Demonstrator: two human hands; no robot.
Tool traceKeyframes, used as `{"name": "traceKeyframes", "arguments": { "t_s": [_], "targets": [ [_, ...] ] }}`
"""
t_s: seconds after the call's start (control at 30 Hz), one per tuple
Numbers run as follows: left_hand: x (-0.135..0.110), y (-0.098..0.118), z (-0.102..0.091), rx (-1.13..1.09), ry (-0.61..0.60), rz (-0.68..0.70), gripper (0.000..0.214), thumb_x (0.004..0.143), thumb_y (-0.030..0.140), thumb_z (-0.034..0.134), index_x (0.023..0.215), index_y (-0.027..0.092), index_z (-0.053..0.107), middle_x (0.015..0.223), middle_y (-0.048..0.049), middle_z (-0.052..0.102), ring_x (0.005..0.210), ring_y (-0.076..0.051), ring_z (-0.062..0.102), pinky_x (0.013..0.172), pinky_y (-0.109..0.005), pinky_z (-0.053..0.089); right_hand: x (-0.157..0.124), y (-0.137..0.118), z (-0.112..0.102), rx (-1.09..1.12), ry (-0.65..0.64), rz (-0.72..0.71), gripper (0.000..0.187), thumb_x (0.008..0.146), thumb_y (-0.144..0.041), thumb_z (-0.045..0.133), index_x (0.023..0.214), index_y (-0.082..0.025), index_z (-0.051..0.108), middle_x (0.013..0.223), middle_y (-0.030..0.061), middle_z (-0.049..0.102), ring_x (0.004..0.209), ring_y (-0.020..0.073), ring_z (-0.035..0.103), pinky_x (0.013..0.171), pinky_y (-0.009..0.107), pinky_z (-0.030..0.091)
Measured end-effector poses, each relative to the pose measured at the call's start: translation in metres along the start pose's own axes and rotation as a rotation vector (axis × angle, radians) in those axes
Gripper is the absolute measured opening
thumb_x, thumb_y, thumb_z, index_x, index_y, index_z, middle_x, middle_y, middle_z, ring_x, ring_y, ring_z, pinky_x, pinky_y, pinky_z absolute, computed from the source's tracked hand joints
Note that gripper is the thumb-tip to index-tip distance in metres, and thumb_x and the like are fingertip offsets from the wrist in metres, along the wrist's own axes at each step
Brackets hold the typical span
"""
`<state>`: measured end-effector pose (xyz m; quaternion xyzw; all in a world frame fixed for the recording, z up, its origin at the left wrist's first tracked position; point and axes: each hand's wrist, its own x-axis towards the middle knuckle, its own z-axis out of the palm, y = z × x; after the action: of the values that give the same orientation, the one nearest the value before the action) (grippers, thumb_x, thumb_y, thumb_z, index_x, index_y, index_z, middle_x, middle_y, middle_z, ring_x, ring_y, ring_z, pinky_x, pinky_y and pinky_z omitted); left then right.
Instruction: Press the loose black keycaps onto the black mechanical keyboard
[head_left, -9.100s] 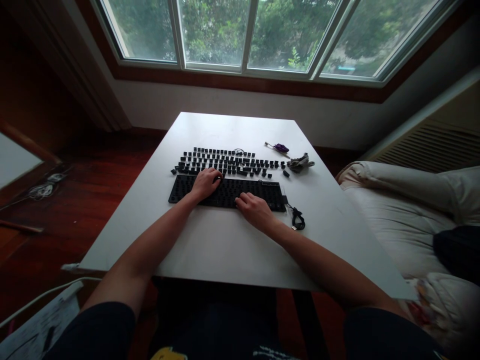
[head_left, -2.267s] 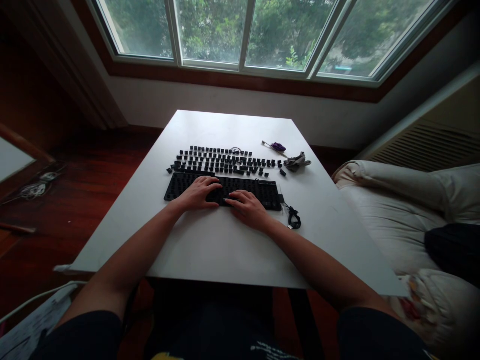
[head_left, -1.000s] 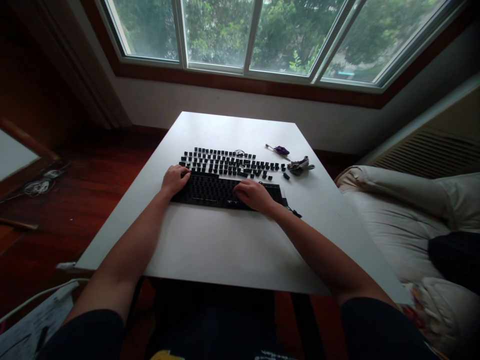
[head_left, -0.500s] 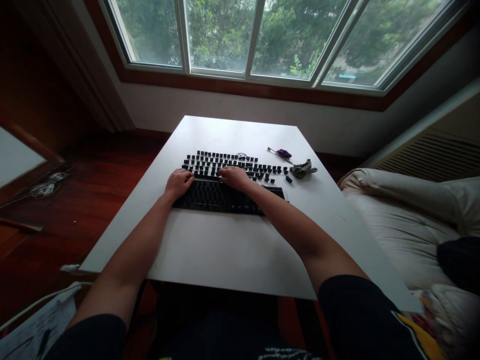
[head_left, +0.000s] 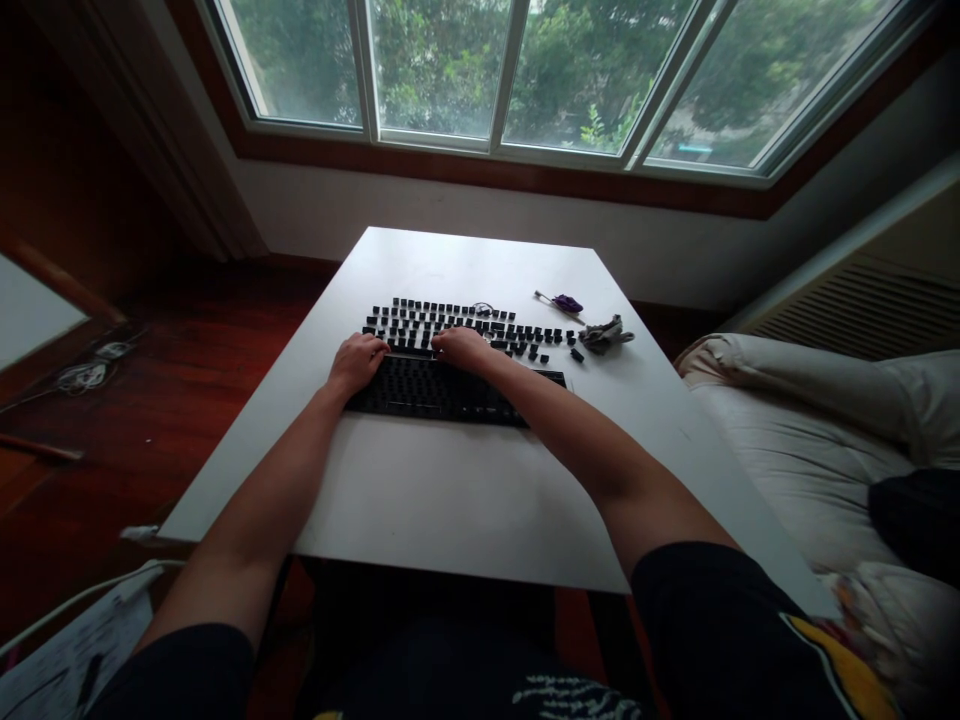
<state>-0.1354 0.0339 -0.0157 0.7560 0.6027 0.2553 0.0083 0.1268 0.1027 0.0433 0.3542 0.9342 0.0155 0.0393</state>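
A black keyboard (head_left: 409,392) with its keycaps off lies on the white table (head_left: 435,490). My left hand (head_left: 358,362) is closed at its upper left corner, with thumb and fingers against the edge. Near the middle of the keyboard's top edge, my right hand (head_left: 461,348) has its fingers bent together in a pinch; whatever is between the fingertips is too small to make out. Behind the keyboard, loose black keycaps (head_left: 420,305) stand in rows on the table, and my right hand hides some of them.
To the right of the keycaps lie a crumpled grey cloth (head_left: 606,335), a brush-like stick (head_left: 549,300) and a purple bundle (head_left: 568,303). A thin wire loop (head_left: 482,309) sits among the back keycaps. A cream sofa (head_left: 795,430) stands at the right, below a wide window (head_left: 491,80).
My right hand has shifted slightly left along the keyboard's top edge. My left hand stays at the corner. The whole view has moved a little.
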Motion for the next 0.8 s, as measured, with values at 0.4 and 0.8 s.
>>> {"name": "traceKeyframes", "arguments": {
  "t_s": [0.4,0.8],
  "targets": [
    [0.0,-0.001,0.004,0.013,0.001,-0.002,0.027,0.096,0.029,0.048,0.101,0.024,0.075,0.105,-0.0087,0.071,0.104,-0.029,0.058,0.097,-0.046,0.045,-0.097,-0.005,-0.006,0.261,0.11,-0.141,0.02,0.091,-0.027,0.063,0.107,-0.021,0.074,0.104,0.0047,0.073,0.085,0.0184,0.065,0.071,0.027,0.04],
    [0.0,0.0,0.004,0.013,0.012,-0.003,0.027,0.096,0.03,0.049,0.101,0.024,0.075,0.106,-0.0092,0.072,0.102,-0.029,0.06,0.095,-0.047,0.045,-0.12,-0.035,0.007,0.207,0.098,-0.134,0.016,0.095,-0.03,0.062,0.101,-0.022,0.074,0.106,0.0062,0.071,0.1,0.0212,0.065,0.067,0.027,0.041]
  ]
}}
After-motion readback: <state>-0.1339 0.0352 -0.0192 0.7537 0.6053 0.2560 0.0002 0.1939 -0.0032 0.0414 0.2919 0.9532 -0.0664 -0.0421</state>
